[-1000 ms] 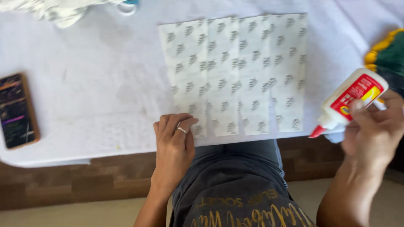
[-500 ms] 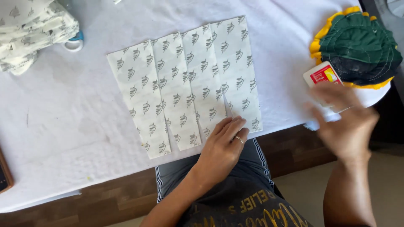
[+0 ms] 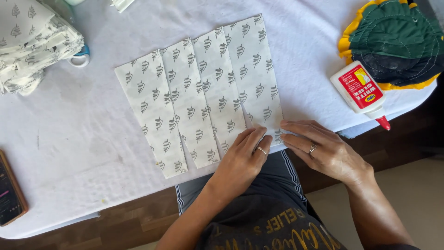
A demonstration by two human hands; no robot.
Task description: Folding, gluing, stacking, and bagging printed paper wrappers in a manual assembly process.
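1. Head view, far left: a phone (image 3: 9,193) lies at the worktop (image 3: 69,153) edge, screen up, partly cut off by the frame.
2. Top left: a heap of folded printed paper (image 3: 32,41), same leaf pattern as the sheet, with a blue-and-white ring (image 3: 81,57) poking out just beside it.
3. Centre: pleated paper sheet (image 3: 199,92), white with grey leaf print, lies flat on the white worktop, tilted, folded in four long panels. Its near right corner reaches the worktop's front edge.
4. Left hand (image 3: 243,159) rests flat on the sheet's near right end, fingers (image 3: 259,139) pressed together and stretched out, a ring on one. Grasping nothing, only pressing down.
5. Right hand (image 3: 323,150) sits just beside it, fingers (image 3: 296,129) pressed together and pointing left, tips touching the sheet's right corner at the worktop edge. Ring on one finger. The two hands' fingertips nearly meet.
6. Right of the hands: a white glue bottle (image 3: 358,89) with red label and red tip lies on its side, tip toward the worktop edge, well apart from the sheet.
7. Top right: a round green quilted pad (image 3: 393,41) with yellow trim, the bottle's base touching or overlapping its edge.
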